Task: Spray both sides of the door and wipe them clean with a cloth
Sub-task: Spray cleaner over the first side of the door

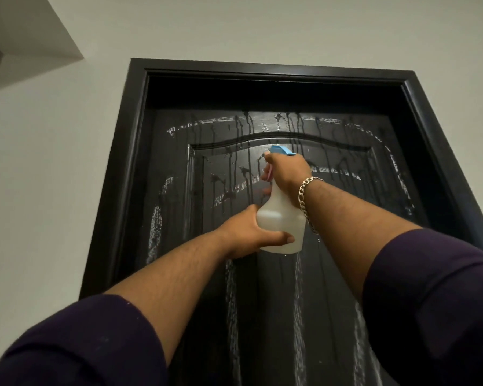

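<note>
**Spray bottle raised to a wet door**

At frame centre I see the right hand (286, 174) clenched round the spray bottle (280, 218) neck, left hand (251, 235) cupping its base before the dripping black door (346, 218).

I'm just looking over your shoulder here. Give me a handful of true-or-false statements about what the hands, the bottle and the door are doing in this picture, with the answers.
1. The right hand grips the neck of the spray bottle, up by its blue nozzle. True.
2. The left hand holds a cloth against the door. False: it holds the lower body of the bottle, and no cloth is in view.
3. The door is dark and streaked with liquid running down it. True.
4. The door stands wide open. False: it sits shut in its frame.
5. A chain bracelet hangs on the left wrist. False: it is on the right wrist.
</note>
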